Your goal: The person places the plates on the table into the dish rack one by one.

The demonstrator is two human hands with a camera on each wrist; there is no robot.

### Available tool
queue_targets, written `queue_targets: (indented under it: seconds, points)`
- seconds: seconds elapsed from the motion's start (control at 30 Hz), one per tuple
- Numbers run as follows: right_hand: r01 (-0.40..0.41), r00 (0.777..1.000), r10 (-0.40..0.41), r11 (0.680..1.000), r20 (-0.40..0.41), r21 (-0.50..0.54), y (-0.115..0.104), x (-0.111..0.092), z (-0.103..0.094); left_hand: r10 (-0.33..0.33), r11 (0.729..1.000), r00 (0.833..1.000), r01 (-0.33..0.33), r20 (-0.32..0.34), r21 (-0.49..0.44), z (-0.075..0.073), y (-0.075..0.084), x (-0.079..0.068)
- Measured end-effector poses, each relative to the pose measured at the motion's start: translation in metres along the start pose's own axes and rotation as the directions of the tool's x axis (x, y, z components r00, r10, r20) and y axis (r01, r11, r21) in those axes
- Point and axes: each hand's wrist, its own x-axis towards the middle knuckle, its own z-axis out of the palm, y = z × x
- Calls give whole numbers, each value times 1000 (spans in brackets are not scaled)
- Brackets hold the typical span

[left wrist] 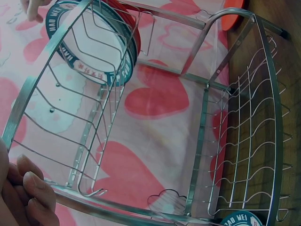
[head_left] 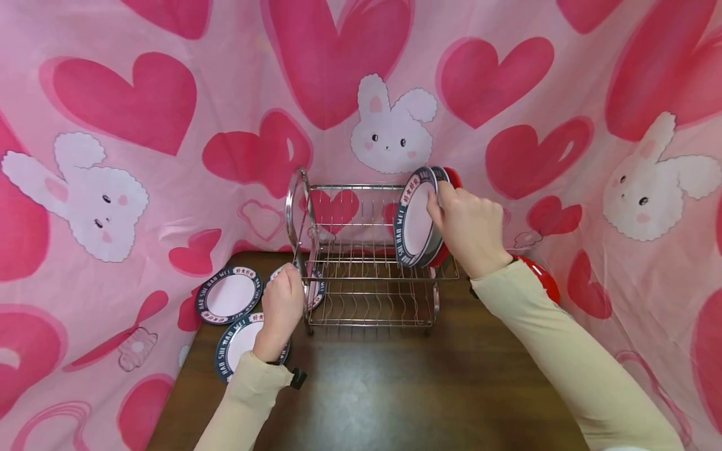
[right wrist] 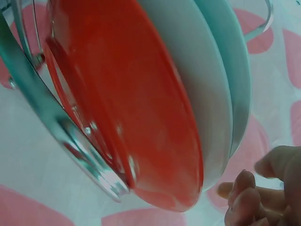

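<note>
A two-tier metal dish rack [head_left: 372,277] stands at the back of the table. My left hand [head_left: 280,304] grips it at the upper tier's front left corner; in the left wrist view the curled fingers [left wrist: 35,190] overlap the frame, hiding the corner. On the upper tier's right, white plates with dark lettered rims [head_left: 416,216] stand upright beside a red plate [right wrist: 127,94]. My right hand [head_left: 472,225] is at their right edge, overlapping the rims in the head view. In the right wrist view its thumb and fingers are parted, just off the rims, with nothing between them.
Two plates with lettered rims [head_left: 228,294] [head_left: 239,341] lie on the table left of the rack, another [head_left: 316,291] partly behind its left side. A red object [head_left: 538,279] sits by my right forearm. Pink heart-and-rabbit cloth [head_left: 237,81] hangs around the table.
</note>
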Motion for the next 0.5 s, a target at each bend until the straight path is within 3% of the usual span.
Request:
queue_targets:
  seconds: [0.5]
  points:
    - [45, 996, -38, 995, -80, 88, 22, -43, -15, 1, 1000, 1000, -1, -10, 10, 2, -2, -1]
